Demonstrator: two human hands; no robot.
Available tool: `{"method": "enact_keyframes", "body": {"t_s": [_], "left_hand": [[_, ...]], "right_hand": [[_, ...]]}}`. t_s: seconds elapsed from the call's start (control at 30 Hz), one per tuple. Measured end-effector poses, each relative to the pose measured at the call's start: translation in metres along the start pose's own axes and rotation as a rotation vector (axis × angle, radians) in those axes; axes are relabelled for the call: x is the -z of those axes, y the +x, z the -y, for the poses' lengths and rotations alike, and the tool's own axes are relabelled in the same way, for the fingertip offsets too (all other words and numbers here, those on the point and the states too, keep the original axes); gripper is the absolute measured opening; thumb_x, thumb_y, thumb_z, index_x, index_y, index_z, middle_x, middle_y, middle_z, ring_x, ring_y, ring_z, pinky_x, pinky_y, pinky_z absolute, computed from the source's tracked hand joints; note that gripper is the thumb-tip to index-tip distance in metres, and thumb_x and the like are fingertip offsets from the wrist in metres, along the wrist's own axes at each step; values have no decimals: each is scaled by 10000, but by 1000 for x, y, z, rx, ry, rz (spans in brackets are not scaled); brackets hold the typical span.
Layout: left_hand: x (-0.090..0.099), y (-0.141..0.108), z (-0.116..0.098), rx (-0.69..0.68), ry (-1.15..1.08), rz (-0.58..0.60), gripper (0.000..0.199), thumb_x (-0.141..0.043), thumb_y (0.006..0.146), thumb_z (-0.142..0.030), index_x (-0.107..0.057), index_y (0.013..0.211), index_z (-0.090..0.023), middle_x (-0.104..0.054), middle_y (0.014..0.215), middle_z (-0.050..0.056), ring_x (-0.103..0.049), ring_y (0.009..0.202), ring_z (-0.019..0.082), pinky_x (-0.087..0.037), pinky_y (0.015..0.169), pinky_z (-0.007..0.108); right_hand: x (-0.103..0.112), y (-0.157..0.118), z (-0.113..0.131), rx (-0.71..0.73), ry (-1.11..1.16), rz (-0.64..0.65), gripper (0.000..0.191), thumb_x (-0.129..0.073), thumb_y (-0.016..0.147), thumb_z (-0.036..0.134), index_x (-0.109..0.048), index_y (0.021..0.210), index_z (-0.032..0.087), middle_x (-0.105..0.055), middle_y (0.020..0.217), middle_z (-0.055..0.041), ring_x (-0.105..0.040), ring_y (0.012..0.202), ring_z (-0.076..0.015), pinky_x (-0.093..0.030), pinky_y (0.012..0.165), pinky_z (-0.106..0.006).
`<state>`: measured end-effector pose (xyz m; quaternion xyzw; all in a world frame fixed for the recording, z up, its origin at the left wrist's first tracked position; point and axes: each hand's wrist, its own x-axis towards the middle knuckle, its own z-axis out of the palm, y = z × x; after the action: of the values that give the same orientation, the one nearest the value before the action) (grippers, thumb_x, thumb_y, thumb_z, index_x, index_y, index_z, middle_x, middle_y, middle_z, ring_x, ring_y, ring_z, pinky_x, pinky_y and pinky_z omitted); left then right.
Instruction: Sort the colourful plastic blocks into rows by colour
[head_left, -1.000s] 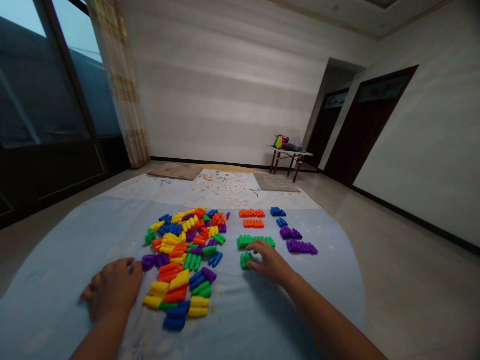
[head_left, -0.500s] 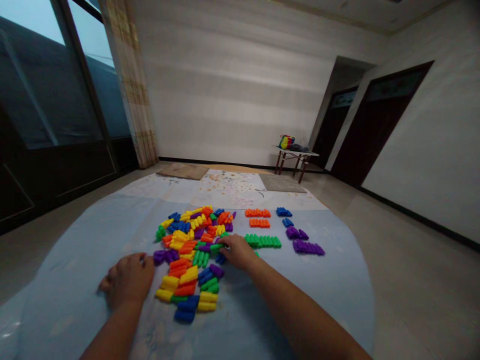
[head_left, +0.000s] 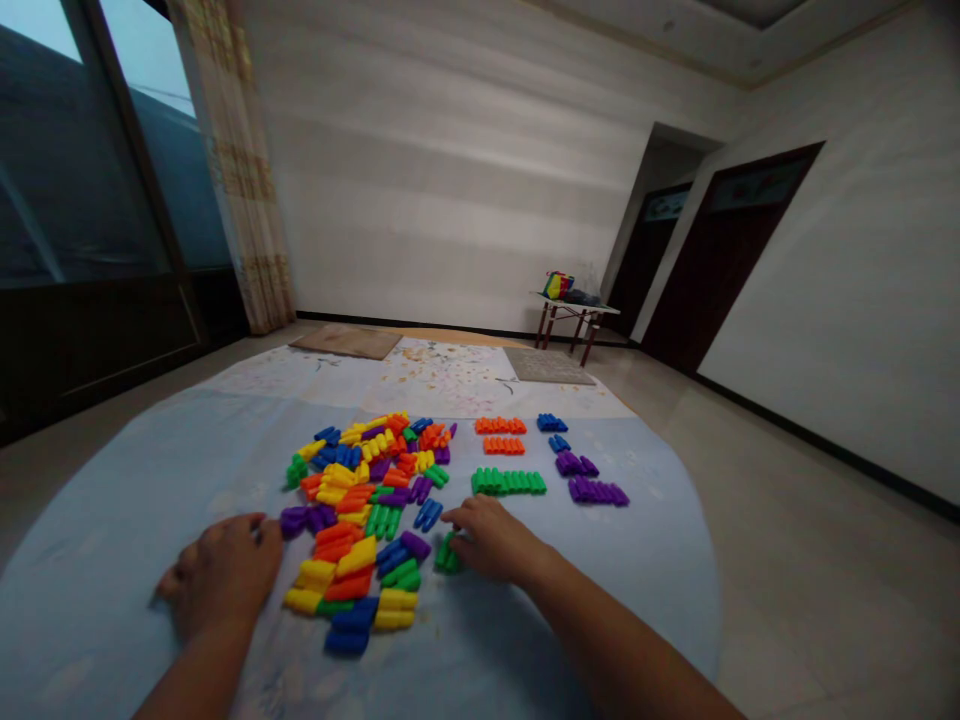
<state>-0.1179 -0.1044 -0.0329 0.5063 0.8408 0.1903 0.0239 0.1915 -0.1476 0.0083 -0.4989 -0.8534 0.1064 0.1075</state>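
Observation:
Over the right side of a heap of coloured plastic tube-shaped blocks point(head_left: 352, 545), my right hand point(head_left: 491, 537) has its thumb against a green block point(head_left: 448, 553). The fingers appear closed on that block, while the index finger stretches towards a blue block point(head_left: 428, 515). My left hand point(head_left: 221, 575) rests on the tablecloth left of the heap. Its fingers are loosely bent and apart, with nothing seen in them. Close to its thumb lie purple blocks point(head_left: 307, 519). Right of the heap, a row of green blocks point(head_left: 510, 482) stands beyond my right hand.
Orange rows point(head_left: 500, 426), blue blocks point(head_left: 551, 423) and purple rows point(head_left: 598, 491) lie at the right of the cloth-covered table point(head_left: 645, 580). Two flat boards point(head_left: 349, 341) lie at the far edge. A small side table point(head_left: 577, 302) with bags stands by the wall.
My right hand has pulled back from the heap towards me, and the green block has come along with it. My left hand stays beside the heap. The view has shifted slightly right.

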Motion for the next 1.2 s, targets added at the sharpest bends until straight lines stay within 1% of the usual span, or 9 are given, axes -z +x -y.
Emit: {"method": "enact_keyframes", "body": {"t_s": [0.07, 0.2, 0.4, 0.5, 0.67, 0.73, 0.9, 1.03, 1.2], "left_hand": [[-1, 1, 0, 10, 11, 10, 523, -193, 839, -426, -575, 1103, -183, -481, 1234, 153, -396, 1163, 356, -275, 987, 537], [-2, 5, 0, 35, 37, 27, 524, -183, 833, -432, -561, 1114, -203, -474, 1242, 136, -392, 1165, 346, -277, 993, 526], [-1, 5, -1, 39, 42, 35, 519, -196, 827, -435, -548, 1130, -203, -464, 1262, 132, -392, 1168, 339, -287, 989, 515], [-2, 5, 1, 27, 55, 29, 522, -190, 831, -439, -556, 1121, -205, -473, 1251, 131, -400, 1168, 335, -283, 996, 516], [-2, 5, 0, 36, 69, 44, 547, -169, 833, -451, -540, 1148, -200, -461, 1260, 138, -396, 1170, 348, -280, 994, 535], [-1, 4, -2, 34, 73, 39, 556, -154, 835, -450, -536, 1152, -200, -455, 1267, 135, -389, 1175, 347, -275, 996, 537], [-1, 5, 0, 25, 87, 27, 549, -164, 834, -457, -537, 1152, -210, -474, 1250, 132, -415, 1146, 342, -296, 979, 519], [-2, 4, 2, 15, 88, 9, 525, -195, 833, -443, -557, 1126, -201, -499, 1224, 144, -437, 1123, 338, -312, 962, 502], [-2, 2, 1, 17, 71, -7, 516, -209, 832, -442, -562, 1118, -197, -499, 1238, 143, -431, 1131, 338, -308, 964, 504]], "right_hand": [[-2, -1, 1, -11, 11, -30, 362, -562, 823, 290, -604, 1172, 204, -663, 1010, -101, -577, 986, -229, -406, 864, -333], [-6, -3, 0, 3, 38, 5, 439, -658, 749, 373, -612, 1156, 214, -645, 1044, -102, -568, 1000, -245, -403, 876, -348], [-19, -6, -1, 14, 87, -66, 462, -670, 711, 342, -615, 1152, 216, -644, 1045, -101, -556, 1018, -250, -391, 906, -373], [-17, -7, -6, 35, 159, -123, 472, -683, 690, 292, -615, 1152, 219, -651, 1048, -86, -559, 1011, -236, -392, 912, -374], [10, -5, -48, -70, 218, -405, 483, -618, 721, 184, -572, 1202, 205, -635, 1122, -81, -535, 1068, -228, -369, 957, -407], [18, -3, -72, -140, 214, -457, 511, -579, 721, 137, -550, 1229, 190, -612, 1178, -93, -523, 1103, -234, -371, 965, -417], [17, -4, -109, -241, 187, -403, 545, -545, 691, 89, -559, 1228, 179, -618, 1181, -89, -533, 1083, -239, -384, 960, -407], [9, -4, -110, -278, 183, -332, 537, -546, 700, 111, -566, 1232, 179, -631, 1151, -88, -546, 1050, -240, -389, 952, -401], [4, -2, -105, -236, 202, -289, 538, -543, 707, 107, -561, 1244, 134, -634, 1137, -114, -542, 1048, -246, -394, 956, -383]]}}
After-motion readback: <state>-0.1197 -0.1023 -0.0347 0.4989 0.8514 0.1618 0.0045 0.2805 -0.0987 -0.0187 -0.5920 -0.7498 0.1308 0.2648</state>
